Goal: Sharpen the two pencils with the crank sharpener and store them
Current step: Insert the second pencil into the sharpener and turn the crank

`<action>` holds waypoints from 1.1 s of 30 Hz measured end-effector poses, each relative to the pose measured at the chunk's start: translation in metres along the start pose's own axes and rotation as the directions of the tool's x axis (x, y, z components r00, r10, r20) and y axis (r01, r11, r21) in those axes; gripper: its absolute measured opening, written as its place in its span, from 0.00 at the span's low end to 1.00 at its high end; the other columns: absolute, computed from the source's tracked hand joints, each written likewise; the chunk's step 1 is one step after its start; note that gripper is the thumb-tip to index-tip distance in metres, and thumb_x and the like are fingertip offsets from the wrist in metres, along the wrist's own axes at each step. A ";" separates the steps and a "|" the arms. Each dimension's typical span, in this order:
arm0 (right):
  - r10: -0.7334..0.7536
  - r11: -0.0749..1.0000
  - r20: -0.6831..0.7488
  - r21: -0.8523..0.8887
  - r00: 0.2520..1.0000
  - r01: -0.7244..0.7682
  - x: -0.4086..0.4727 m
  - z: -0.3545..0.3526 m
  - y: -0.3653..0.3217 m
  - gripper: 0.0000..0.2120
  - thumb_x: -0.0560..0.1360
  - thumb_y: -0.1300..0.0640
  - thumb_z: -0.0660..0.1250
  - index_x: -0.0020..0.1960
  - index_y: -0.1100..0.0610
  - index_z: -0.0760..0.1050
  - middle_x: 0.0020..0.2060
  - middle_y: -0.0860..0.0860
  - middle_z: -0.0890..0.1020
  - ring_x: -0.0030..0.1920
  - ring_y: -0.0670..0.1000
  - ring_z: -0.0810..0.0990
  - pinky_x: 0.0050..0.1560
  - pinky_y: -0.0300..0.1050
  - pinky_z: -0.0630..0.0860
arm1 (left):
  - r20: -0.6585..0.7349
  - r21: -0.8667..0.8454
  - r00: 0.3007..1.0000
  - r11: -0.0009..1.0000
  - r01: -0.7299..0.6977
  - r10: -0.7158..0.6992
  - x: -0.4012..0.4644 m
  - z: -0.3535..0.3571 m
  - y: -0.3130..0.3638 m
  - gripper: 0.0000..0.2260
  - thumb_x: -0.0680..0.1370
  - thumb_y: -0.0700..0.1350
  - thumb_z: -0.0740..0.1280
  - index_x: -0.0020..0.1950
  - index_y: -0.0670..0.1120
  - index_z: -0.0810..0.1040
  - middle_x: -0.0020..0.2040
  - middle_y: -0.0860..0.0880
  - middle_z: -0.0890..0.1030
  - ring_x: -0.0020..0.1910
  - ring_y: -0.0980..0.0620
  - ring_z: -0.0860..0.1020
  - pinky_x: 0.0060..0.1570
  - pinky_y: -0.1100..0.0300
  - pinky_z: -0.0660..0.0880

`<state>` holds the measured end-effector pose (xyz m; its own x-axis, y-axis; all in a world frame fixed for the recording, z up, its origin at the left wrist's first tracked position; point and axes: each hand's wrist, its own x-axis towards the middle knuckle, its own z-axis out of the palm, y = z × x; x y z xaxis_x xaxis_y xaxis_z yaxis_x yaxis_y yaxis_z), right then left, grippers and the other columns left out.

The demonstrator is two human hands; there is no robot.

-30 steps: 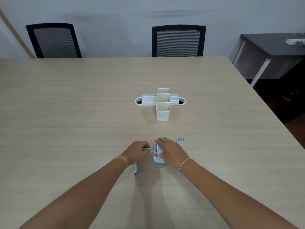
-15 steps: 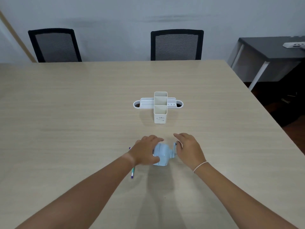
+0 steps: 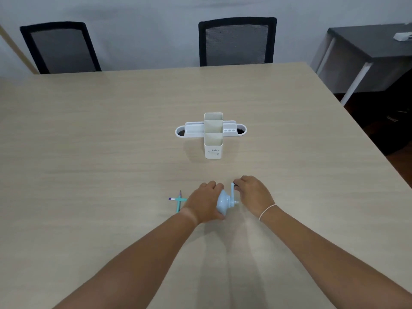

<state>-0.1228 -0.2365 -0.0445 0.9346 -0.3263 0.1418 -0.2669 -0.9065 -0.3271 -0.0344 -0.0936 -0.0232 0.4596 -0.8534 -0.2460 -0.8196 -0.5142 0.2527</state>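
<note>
A light blue crank sharpener rests on the wooden table. My left hand wraps over its left side and holds it down. My right hand pinches the knob at the top of the crank arm, which points up. Two teal pencils cross just left of my left hand. One pencil lies sideways with a purple end and runs under my hand toward the sharpener. The other pencil lies on the table with its dark tip pointing away from me. A white desk organizer stands farther back.
Two black mesh chairs stand at the table's far edge. A dark side table stands at the right beyond the table's edge, with a white object on it.
My left hand shifted from the pencil onto the sharpener body, and my right hand went from the body to the crank. The crank arm now points up. Both pencils now show.
</note>
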 end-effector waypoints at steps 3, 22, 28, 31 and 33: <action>0.022 1.000 0.107 0.009 0.994 -0.023 -0.003 0.021 0.004 0.05 0.59 0.68 0.66 0.29 0.60 0.75 0.23 0.57 0.76 0.25 0.58 0.77 0.25 0.39 0.72 | -0.035 -0.022 0.999 1.000 0.013 -0.013 0.000 0.005 -0.002 0.27 0.64 0.52 0.73 0.58 0.45 0.69 0.54 0.45 0.74 0.52 0.44 0.72 0.54 0.53 0.72; 0.159 0.968 0.244 0.152 0.957 -0.200 -0.008 0.021 0.000 0.06 0.71 0.68 0.62 0.41 0.65 0.77 0.37 0.63 0.78 0.44 0.61 0.78 0.42 0.47 0.71 | -0.022 0.001 1.000 1.000 0.014 -0.013 0.000 0.001 0.003 0.27 0.65 0.52 0.73 0.60 0.45 0.68 0.55 0.46 0.73 0.52 0.44 0.71 0.53 0.51 0.73; -0.033 0.947 -0.098 0.314 0.995 0.062 -0.076 0.000 -0.020 0.13 0.71 0.58 0.58 0.40 0.61 0.79 0.30 0.56 0.79 0.37 0.49 0.70 0.40 0.37 0.66 | -0.012 -0.005 1.000 1.000 0.025 -0.025 0.001 0.001 0.002 0.28 0.65 0.52 0.73 0.60 0.45 0.68 0.55 0.46 0.73 0.52 0.44 0.70 0.51 0.51 0.74; 0.017 0.951 -0.185 0.305 0.983 0.041 -0.037 -0.015 -0.014 0.14 0.72 0.58 0.57 0.41 0.64 0.79 0.31 0.59 0.80 0.38 0.52 0.73 0.41 0.41 0.69 | -0.015 0.015 1.000 1.000 0.020 -0.019 0.002 0.002 0.002 0.28 0.65 0.53 0.73 0.59 0.45 0.68 0.55 0.46 0.73 0.51 0.43 0.71 0.52 0.49 0.74; 0.075 0.956 -0.116 0.290 0.990 -0.039 -0.010 -0.011 -0.009 0.11 0.72 0.61 0.60 0.41 0.66 0.79 0.32 0.62 0.80 0.38 0.59 0.78 0.41 0.47 0.74 | -0.020 0.019 1.000 1.000 0.016 -0.016 0.003 0.002 0.001 0.28 0.65 0.53 0.73 0.59 0.45 0.68 0.54 0.46 0.73 0.51 0.43 0.71 0.53 0.49 0.74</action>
<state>-0.1320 -0.2281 -0.0325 0.8780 -0.4227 0.2245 -0.2233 -0.7766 -0.5891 -0.0349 -0.0964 -0.0256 0.4792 -0.8467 -0.2311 -0.8186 -0.5262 0.2304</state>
